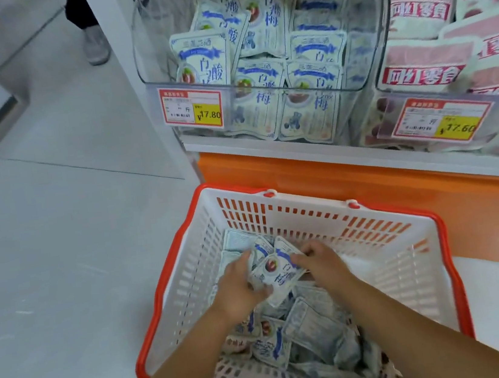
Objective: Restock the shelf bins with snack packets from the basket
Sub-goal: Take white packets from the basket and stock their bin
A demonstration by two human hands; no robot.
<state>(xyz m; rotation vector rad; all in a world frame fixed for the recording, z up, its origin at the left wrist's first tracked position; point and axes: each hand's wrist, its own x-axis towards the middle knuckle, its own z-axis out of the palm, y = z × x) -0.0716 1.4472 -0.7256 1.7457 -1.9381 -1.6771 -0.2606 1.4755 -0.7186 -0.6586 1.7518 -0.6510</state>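
Note:
A white basket (386,253) with an orange rim stands on the floor below the shelf, holding several blue-and-white snack packets (310,326). Both my hands are inside it. My left hand (239,288) and my right hand (317,259) together grip a small bunch of the packets (276,269), fingers curled round them from either side. Above, a clear shelf bin (260,90) holds several of the same blue-and-white packets.
To the right, a second clear bin (438,91) holds pink-and-red packets. Price tags (191,107) hang on both bin fronts. An orange shelf base (366,173) runs behind the basket. Another person's shoe (95,45) stands on the pale floor at the top left.

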